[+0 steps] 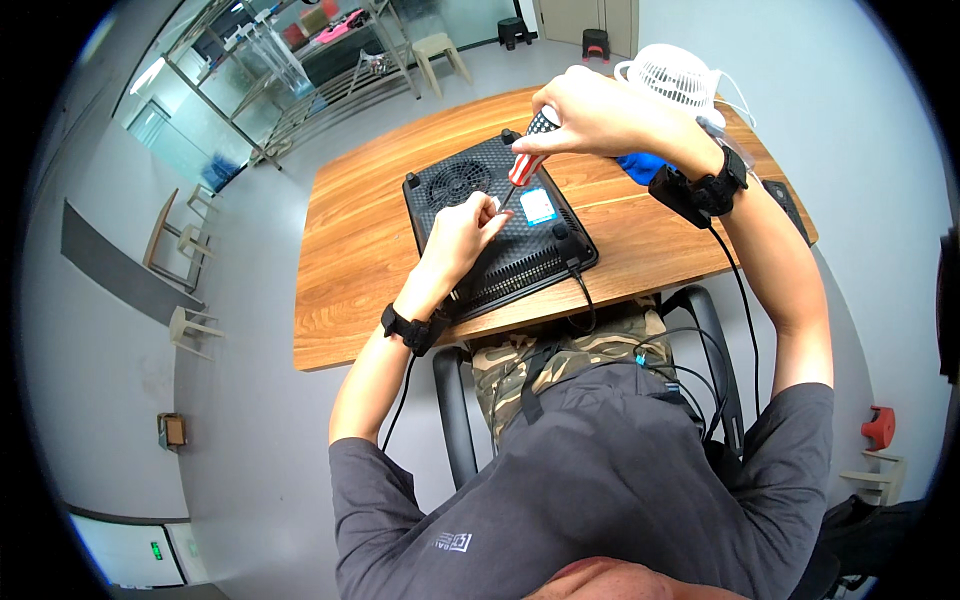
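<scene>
A black appliance (478,168), which looks like an induction cooker, lies bottom up on the wooden table. Its underside shows a round fan grille, vent slots, small feet and a blue-white label (538,207). My right hand (585,112) is closed around the striped red-and-white handle of a screwdriver (526,166). The shaft slants down toward the underside, near the label. Beside the tip, my left hand (462,232) rests low over the appliance with thumb and forefinger pinched together. Whether they grip the shaft or a small screw is hidden.
A white fan (674,78) stands at the table's far right, with a blue item (645,167) beneath my right forearm. A dark flat object (787,210) lies at the right edge. The appliance's black cord (585,290) drops over the near edge of the table (345,240).
</scene>
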Demonstrator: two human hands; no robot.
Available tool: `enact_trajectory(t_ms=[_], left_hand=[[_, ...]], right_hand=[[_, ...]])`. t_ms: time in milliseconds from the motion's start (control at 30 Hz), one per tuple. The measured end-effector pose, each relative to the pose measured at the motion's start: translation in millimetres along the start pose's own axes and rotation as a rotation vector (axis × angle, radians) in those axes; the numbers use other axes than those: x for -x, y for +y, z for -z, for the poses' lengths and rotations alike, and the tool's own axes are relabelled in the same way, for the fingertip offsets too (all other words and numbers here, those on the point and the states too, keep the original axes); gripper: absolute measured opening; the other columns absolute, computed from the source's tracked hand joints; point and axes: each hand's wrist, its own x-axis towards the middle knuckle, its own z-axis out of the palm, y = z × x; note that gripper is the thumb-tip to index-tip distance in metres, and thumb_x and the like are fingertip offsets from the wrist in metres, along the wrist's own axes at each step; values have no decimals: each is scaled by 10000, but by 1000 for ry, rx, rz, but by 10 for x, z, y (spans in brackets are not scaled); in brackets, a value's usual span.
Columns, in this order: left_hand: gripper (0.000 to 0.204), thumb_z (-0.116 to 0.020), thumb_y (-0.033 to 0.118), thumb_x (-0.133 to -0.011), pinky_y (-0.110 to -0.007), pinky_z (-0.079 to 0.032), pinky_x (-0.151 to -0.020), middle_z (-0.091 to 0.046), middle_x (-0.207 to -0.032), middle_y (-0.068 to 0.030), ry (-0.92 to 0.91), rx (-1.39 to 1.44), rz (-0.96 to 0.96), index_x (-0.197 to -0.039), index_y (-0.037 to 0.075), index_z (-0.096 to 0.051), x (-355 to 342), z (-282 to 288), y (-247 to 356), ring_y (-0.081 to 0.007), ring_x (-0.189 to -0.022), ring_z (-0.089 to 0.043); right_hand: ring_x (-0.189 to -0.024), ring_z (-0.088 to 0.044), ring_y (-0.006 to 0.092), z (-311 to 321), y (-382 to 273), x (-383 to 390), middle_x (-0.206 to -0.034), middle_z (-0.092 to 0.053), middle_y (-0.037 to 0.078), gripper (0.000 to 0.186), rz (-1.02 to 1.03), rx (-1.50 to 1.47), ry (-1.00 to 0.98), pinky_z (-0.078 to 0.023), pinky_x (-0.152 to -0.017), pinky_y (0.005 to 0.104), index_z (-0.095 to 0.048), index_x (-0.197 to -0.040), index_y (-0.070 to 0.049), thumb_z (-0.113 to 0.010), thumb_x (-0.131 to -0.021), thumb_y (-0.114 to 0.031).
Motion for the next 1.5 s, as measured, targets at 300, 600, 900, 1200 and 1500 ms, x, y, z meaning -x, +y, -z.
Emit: enact_trajectory(t_ms=[300,600,900,1200,1500], left_hand=[[262,-799,206,-895,-327,-519,-552,-634,-642,-105,57,-70,-143,-888,7,-629,6,-23,13,-195,-560,-639],[457,-771,459,-862,-404,-546,-677,-671,-820,-124,-13,-288,-115,-1004,43,-646,-160,207,141,-292,-744,-686],[448,-727,378,-899,-431,-545,-917,-637,-1147,-145,-234,-431,-41,-1173,32,-649,-669,156,-277,-338,-1057,-666],[1031,-826,608,-727,-645,-296,-1183,-232,-1666,-205,-583,-352,101,-1582,258,-369,-1333,-98,-862,-474,-1523,-208],[1108,-856,631,-648,-714,-405,-1052,-226,-1649,-261,-806,-363,217,-1566,199,-409,-1438,-135,-896,-557,-1464,-255]], right_hand=[[-626,-707,336,-53,29,-21,-659,-673,215,685,-10,-4,-26,-575,-623,398,-731,-837,67,-737,-848,-618],[-640,-715,336,-67,165,-148,-668,-676,218,649,-2,108,22,-589,-638,407,-731,-813,48,-738,-853,-599],[-563,-650,352,47,785,-596,-604,-628,214,600,-39,231,83,-542,-590,410,-703,-752,49,-757,-859,-539],[-687,-705,394,-60,1340,-1111,-695,-683,224,621,-41,275,23,-583,-655,446,-717,-772,33,-752,-828,-584],[-731,-707,411,-358,1758,-1613,-719,-684,239,600,-7,163,-112,-594,-692,463,-701,-793,50,-762,-837,-545]])
